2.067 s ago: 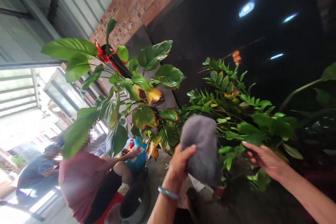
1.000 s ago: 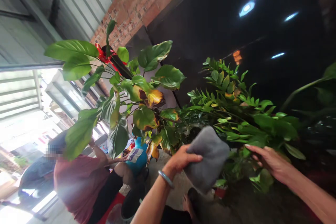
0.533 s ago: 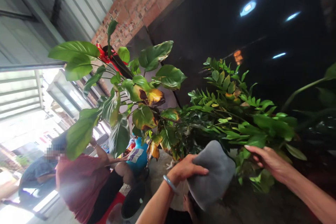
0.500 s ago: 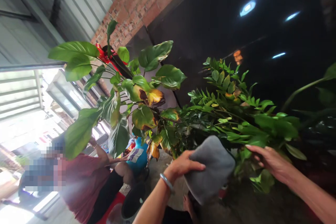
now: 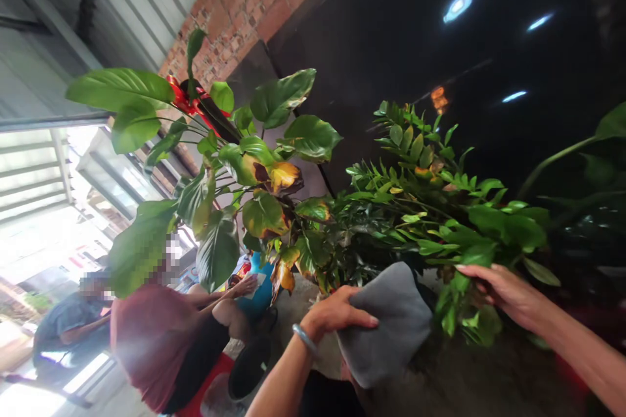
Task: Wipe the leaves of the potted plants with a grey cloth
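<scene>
A grey cloth (image 5: 391, 326) hangs spread over my left hand (image 5: 337, 313), thumb on top and the other fingers hidden beneath it. A bracelet circles that wrist. To its right, my right hand (image 5: 493, 283) pinches a leafy sprig (image 5: 457, 306) between thumb and fingers, at the lower edge of a green plant with small glossy leaves (image 5: 420, 189). A gap separates the cloth from this hand. At the left stands a plant with broad leaves (image 5: 218, 244), some of them yellow and brown at the edges.
A person in a red shirt (image 5: 151, 332) sits at the lower left, holding a white cloth (image 5: 257, 283) against a blue object (image 5: 264, 300). Another person (image 5: 68, 332) sits farther back. A dark bucket (image 5: 244, 371) stands on the floor. Behind the plants is a shiny dark panel (image 5: 391, 39).
The view has shifted slightly. My left hand and the cloth sit a little lower, and the cloth's shape has changed. My right hand keeps its pinch on the sprig.
</scene>
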Action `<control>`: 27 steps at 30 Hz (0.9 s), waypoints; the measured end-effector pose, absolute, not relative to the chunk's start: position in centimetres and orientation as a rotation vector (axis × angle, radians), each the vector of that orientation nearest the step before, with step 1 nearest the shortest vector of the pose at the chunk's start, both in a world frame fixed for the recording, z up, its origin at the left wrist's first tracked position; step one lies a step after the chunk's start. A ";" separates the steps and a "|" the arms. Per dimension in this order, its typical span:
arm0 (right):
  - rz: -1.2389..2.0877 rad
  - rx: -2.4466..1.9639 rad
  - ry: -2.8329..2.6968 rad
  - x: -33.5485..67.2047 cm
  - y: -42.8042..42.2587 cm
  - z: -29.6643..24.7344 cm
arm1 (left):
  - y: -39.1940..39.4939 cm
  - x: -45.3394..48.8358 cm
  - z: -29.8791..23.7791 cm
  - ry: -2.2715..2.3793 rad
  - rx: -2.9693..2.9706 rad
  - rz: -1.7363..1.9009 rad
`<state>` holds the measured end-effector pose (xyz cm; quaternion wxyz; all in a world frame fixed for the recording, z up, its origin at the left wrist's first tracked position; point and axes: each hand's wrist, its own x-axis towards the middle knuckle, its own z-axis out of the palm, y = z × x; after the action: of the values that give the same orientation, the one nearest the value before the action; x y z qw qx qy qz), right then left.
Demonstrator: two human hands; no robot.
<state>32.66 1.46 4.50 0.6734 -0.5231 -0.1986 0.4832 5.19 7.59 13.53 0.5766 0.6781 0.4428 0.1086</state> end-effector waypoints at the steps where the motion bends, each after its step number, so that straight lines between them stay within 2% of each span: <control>1: 1.085 -1.162 -0.437 32.8 1.3 4.6 | 7.5 4.4 14.4 1.013 1.565 0.304; 5: 1.089 -1.130 -0.404 32.8 1.5 4.6 | 9.2 3.5 16.4 0.999 1.330 0.798; 8: 1.093 -1.146 -0.382 32.1 2.1 4.3 | 9.7 4.5 14.1 1.063 1.216 1.030; 10: 1.091 -1.194 -0.358 31.7 2.3 4.0 | 8.6 4.9 11.4 1.107 1.285 0.900; 12: 1.089 -1.244 -0.336 31.4 2.3 3.8 | 6.6 4.3 9.4 1.124 1.421 0.583; 15: 1.097 -1.266 -0.309 31.3 1.8 3.5 | 4.3 1.8 9.3 1.085 1.455 0.361; 17: 1.097 -1.258 -0.292 31.2 1.5 3.5 | 4.3 0.1 11.1 1.059 1.356 0.506; 20: 1.101 -1.218 -0.247 30.9 1.3 3.7 | 6.8 -0.9 13.8 1.080 1.144 0.980; 23: 1.122 -1.151 -0.214 30.5 1.5 3.9 | 9.2 0.3 13.2 1.147 0.977 1.310; 25: 1.131 -1.128 -0.226 30.3 1.6 3.9 | 9.3 1.2 10.9 1.201 0.988 1.199; 27: 1.137 -1.125 -0.231 30.2 1.6 3.9 | 8.2 1.3 8.7 1.236 1.063 0.889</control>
<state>30.16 1.65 3.86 0.6909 -0.5033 -0.1035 0.5085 1.26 8.23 8.66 0.5990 0.4583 0.5330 0.3835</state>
